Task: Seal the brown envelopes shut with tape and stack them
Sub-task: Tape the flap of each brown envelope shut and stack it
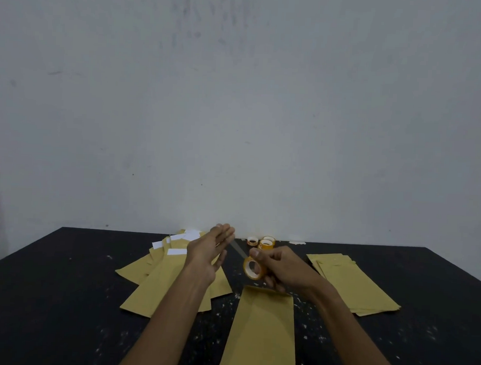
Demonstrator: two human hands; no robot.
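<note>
Brown paper fans out at far left on the black table (63, 298): a pile (157, 286) of envelopes, white strips (177, 252) showing at their far ends, overlapped too much to count. Above it the left hand (206, 252) is raised, fingers straight. A clear tape strip (238, 250) seems to run from its fingertips (226, 231) to the roll (253, 268). At least two spare rolls (265, 242) sit by the far edge. One single envelope (263, 329) lies near centre, its far end just under the right hand (282, 267), which grips the roll. At right lies a neat stack (358, 287), count unclear. Such thin paper is likely light, floppy and easily creased, best pressed flat and lifted by an edge. The tape will probably cling to itself.
</note>
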